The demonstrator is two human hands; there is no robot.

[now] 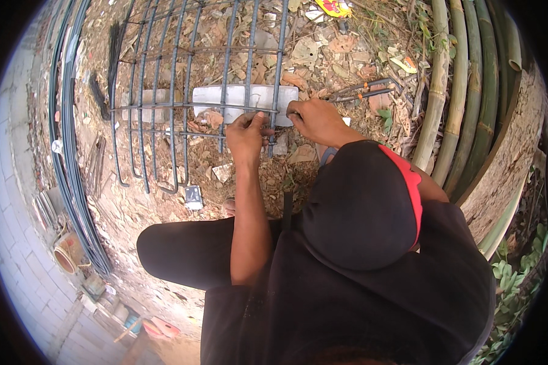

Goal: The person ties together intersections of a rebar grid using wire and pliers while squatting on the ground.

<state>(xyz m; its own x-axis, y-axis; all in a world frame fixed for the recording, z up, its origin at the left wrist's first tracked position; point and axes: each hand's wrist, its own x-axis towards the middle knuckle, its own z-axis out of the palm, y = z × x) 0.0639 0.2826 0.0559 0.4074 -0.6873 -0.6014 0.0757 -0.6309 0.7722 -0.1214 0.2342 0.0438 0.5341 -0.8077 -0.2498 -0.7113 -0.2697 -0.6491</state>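
Observation:
A grid of steel rebar (280, 61) lies in front of me, its bars crossing and some near ends bent into hooks. Under its right part rests a pale rectangular block (236, 97). My left hand (247, 137) is at the grid's near right corner, thumb and fingers pinched together beside a crossing bar. Just right of the outermost long bar, my right hand (319, 120) is closed with its fingertips curled toward that bar. Whatever is between the fingers of either hand is too small to make out.
Long-handled cutters (366, 86) lie on the leafy ground at the right. Bamboo poles (435, 91) line the right side. A bundle of long steel bars (64, 152) runs down the left. Near my knee lies a small dark box (193, 198); a bucket (67, 252) stands farther left.

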